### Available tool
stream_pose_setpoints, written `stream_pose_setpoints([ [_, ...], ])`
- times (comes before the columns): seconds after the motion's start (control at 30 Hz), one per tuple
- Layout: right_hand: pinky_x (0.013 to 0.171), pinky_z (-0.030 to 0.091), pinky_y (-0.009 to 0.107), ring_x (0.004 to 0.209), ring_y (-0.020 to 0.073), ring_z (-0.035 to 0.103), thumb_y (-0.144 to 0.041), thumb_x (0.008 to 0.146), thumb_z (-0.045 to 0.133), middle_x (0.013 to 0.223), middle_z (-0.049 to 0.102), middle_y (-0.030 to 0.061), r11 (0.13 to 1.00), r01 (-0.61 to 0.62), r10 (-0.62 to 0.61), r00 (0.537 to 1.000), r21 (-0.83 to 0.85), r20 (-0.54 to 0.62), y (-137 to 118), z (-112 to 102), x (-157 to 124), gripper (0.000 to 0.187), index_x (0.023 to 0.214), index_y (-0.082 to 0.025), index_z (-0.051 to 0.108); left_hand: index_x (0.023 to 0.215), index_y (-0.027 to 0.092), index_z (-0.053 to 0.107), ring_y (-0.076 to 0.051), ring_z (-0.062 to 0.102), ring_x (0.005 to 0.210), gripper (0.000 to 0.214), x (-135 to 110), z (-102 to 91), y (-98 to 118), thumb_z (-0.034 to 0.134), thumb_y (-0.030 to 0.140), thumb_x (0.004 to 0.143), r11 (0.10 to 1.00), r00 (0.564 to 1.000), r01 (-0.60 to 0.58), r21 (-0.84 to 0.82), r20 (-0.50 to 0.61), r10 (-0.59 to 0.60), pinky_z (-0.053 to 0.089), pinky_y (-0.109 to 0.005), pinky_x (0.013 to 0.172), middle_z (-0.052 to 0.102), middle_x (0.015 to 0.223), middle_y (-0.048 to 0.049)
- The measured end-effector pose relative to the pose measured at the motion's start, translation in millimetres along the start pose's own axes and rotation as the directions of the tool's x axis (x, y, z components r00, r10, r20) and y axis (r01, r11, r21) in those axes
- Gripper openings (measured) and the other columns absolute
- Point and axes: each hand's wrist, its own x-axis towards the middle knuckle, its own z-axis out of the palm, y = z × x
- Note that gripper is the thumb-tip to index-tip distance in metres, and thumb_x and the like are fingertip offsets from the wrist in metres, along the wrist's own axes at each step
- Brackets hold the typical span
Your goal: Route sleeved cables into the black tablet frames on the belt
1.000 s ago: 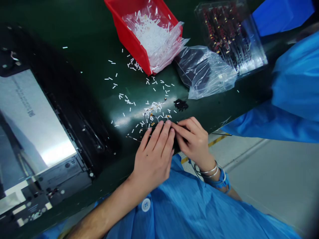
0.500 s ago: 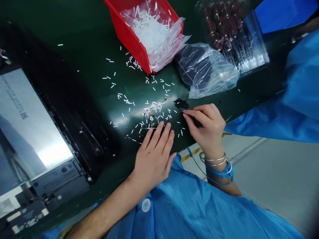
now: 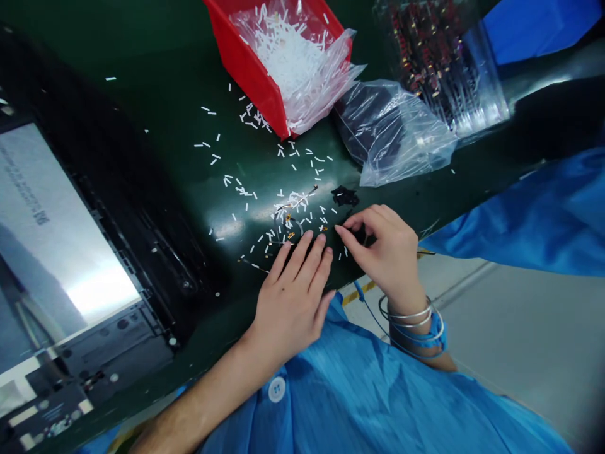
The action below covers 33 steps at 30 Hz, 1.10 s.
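My left hand (image 3: 295, 296) lies flat on the dark green table, fingers stretched out. Its fingertips rest at the edge of a thin dark cable (image 3: 300, 226) with small gold-coloured ends. Small white strips (image 3: 297, 200) are scattered around and over such cables. To its right, my right hand (image 3: 385, 249) is closed, with thumb and index finger brought near each other low over the table. Anything between those fingertips is too small to make out. Just beyond the right hand sits a small pile of black pieces (image 3: 345, 196).
A red bin (image 3: 246, 60) holds a plastic bag of white strips. Beside it lie a clear bag with dark contents (image 3: 397, 132) and a bag of reddish parts with leads (image 3: 435, 57). A blue bin (image 3: 539, 28) is at upper right, a large black-framed device (image 3: 61, 221) at left.
My right hand has moved from the edge of the black pile slightly left and toward my body, beside my left fingers. My left hand has stayed in place. The sleeve at right has shifted down.
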Motion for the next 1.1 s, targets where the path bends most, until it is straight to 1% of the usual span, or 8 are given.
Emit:
stream_pose_setpoints([
  [0.07, 0.057, 0.042, 0.028, 0.065, 0.0142, 0.053, -0.026, 0.085, 0.061, 0.066, 0.057, -0.0004, 0.997, 0.014, -0.012, 1.0, 0.073, -0.019, 0.7, -1.4, -2.6, 0.011, 0.075, -0.02, 0.063, 0.133, 0.005, 0.049, -0.03, 0.037, 0.136, 0.048, -0.4, -0.6, -0.6, 0.041, 0.032, 0.094, 1.0, 1.0, 0.016, -0.005, -0.018, -0.016, 0.029, -0.047, 0.111, 0.046, 0.143, -0.0153],
  [0.17, 0.062, 0.045, 0.03, 0.071, 0.0147, 0.054, -0.021, 0.087, 0.056, 0.075, 0.061, 0.0013, 0.981, 0.148, -0.145, 0.989, 0.126, -0.034, 2.8, -2.8, -3.4, 0.014, 0.091, -0.023, 0.069, 0.131, 0.005, 0.051, -0.031, 0.04, 0.134, 0.047, -0.3, -0.1, -0.6, 0.041, 0.032, 0.095, 1.0, 0.999, 0.006, 0.011, -0.035, -0.006, 0.03, -0.046, 0.11, 0.048, 0.142, -0.0148],
  [0.33, 0.058, 0.042, 0.029, 0.073, 0.0162, 0.048, -0.014, 0.088, 0.049, 0.08, 0.06, 0.0028, 0.936, 0.352, -0.351, 0.934, -0.007, 0.071, 1.2, 4.1, -0.4, 0.032, 0.108, -0.028, 0.068, 0.128, 0.003, 0.055, -0.03, 0.043, 0.132, 0.045, 1.1, 1.7, 1.0, 0.04, 0.029, 0.094, 0.999, 0.999, -0.011, 0.052, -0.043, 0.013, 0.031, -0.044, 0.11, 0.051, 0.14, -0.0144],
  [0.47, 0.062, 0.045, 0.031, 0.077, 0.0173, 0.051, -0.013, 0.088, 0.052, 0.083, 0.061, 0.0051, 0.952, 0.297, -0.3, 0.953, -0.079, -0.036, -0.8, 6.9, -0.4, 0.032, 0.115, -0.022, 0.065, 0.128, 0.003, 0.054, -0.03, 0.043, 0.132, 0.044, 1.3, 1.1, 1.0, 0.04, 0.028, 0.094, 0.998, 0.999, -0.012, 0.069, -0.043, 0.015, 0.031, -0.044, 0.109, 0.05, 0.14, -0.014],
  [0.63, 0.062, 0.046, 0.03, 0.073, 0.0153, 0.056, -0.014, 0.083, 0.061, 0.078, 0.061, 0.0019, 0.99, 0.124, -0.107, 0.968, 0.063, -0.226, 9.1, -3.9, -5.5, 0.013, 0.088, -0.023, 0.068, 0.129, 0.004, 0.054, -0.03, 0.043, 0.132, 0.044, 0.9, 0.2, 0.2, 0.04, 0.027, 0.094, 0.998, 0.999, -0.019, 0.057, -0.039, 0.021, 0.033, -0.045, 0.108, 0.049, 0.141, -0.0137],
  [0.73, 0.056, 0.045, 0.029, 0.07, 0.0153, 0.057, -0.018, 0.081, 0.065, 0.075, 0.062, 0.0011, 0.99, 0.087, -0.066, 0.981, 0.111, -0.183, 17.2, -6.3, -5.3, 0.006, 0.079, -0.023, 0.067, 0.129, 0.004, 0.054, -0.03, 0.043, 0.132, 0.044, 0.7, 0.6, 0.2, 0.041, 0.028, 0.094, 0.999, 0.999, -0.013, 0.051, -0.046, 0.015, 0.032, -0.045, 0.109, 0.049, 0.141, -0.0135],
  [0.93, 0.061, 0.046, 0.03, 0.072, 0.0143, 0.057, -0.021, 0.084, 0.063, 0.075, 0.061, -0.0001, 0.957, 0.169, -0.163, 0.986, 0.235, -0.047, 24.4, 2.7, 2.2, 0.008, 0.082, -0.024, 0.07, 0.128, 0.004, 0.054, -0.029, 0.043, 0.132, 0.044, 0.4, 0.3, 0.2, 0.041, 0.027, 0.094, 0.999, 0.999, -0.009, 0.047, -0.043, 0.011, 0.032, -0.044, 0.108, 0.05, 0.141, -0.013],
  [1.1, 0.061, 0.047, 0.03, 0.073, 0.0149, 0.058, -0.023, 0.084, 0.063, 0.076, 0.063, 0.0004, 0.957, 0.14, -0.142, 0.99, 0.255, -0.007, 18.4, 5.0, 3.3, 0.009, 0.078, -0.023, 0.068, 0.129, 0.004, 0.054, -0.029, 0.042, 0.133, 0.044, 0.0, 0.3, -0.1, 0.041, 0.027, 0.094, 0.999, 0.999, -0.005, 0.044, -0.035, 0.007, 0.032, -0.044, 0.108, 0.049, 0.141, -0.0132],
])
